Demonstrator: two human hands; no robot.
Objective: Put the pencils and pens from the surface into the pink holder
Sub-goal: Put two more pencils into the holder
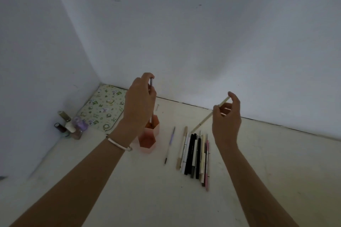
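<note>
While the left hand [140, 101] curls its fingers round an upright pen [151, 81] whose lower end sits in the pink holder [150, 132], the dropping-in step looks under way; the right hand [227, 121] pinches a cream pencil [204, 120] aslant at the holder's 3 o'clock; next comes release, then carrying that pencil across; a row of pens [193, 155] lies on the desk [129, 190] at 4 o'clock.

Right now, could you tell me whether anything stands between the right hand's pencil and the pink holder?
Yes: the left hand holds a pen upright in the rear cell of the pink holder, crowding it. Otherwise the cream pencil in the right hand has open air.
</note>
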